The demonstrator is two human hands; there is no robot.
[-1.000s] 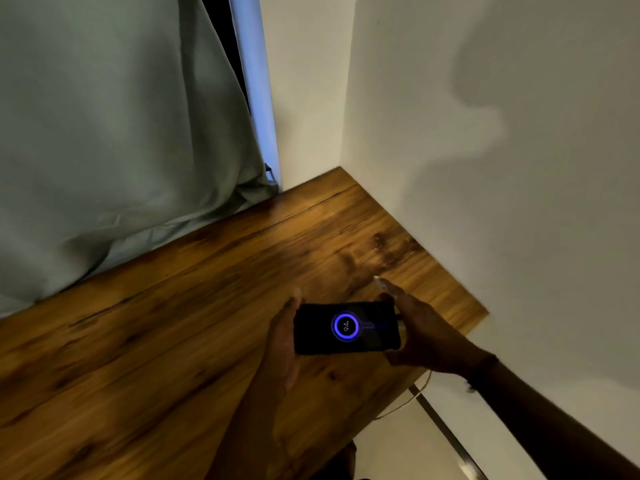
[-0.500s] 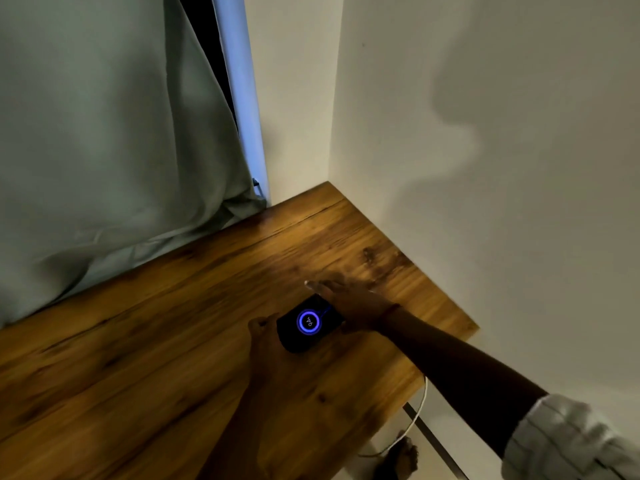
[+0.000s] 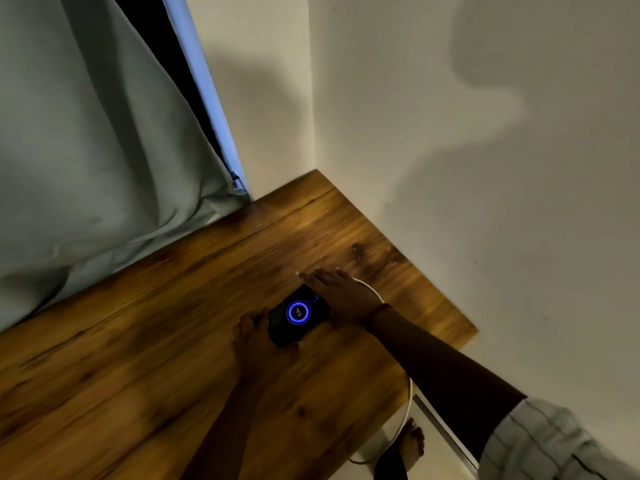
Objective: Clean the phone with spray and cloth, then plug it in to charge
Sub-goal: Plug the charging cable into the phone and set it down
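The phone [image 3: 298, 317] lies on the wooden counter [image 3: 145, 344] near the wall corner, its screen glowing with a blue ring; the left hand [image 3: 258, 344] has its fingers curled around the near end; the right hand [image 3: 341, 295] rests flat over the far end, fingers straight; a white cable [image 3: 408, 407] hangs off the counter edge.

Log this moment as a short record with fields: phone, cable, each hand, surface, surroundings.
phone: black rectangular smartphone, screen up and lit with a blue charging ring, low over or on the table
cable: thin white cord, curving behind the right wrist and running down off the table edge
left hand: grips the phone's near end
right hand: fingers spread flat over the phone's far end
surface: brown wood-grain table
surroundings: grey-green curtain, white walls
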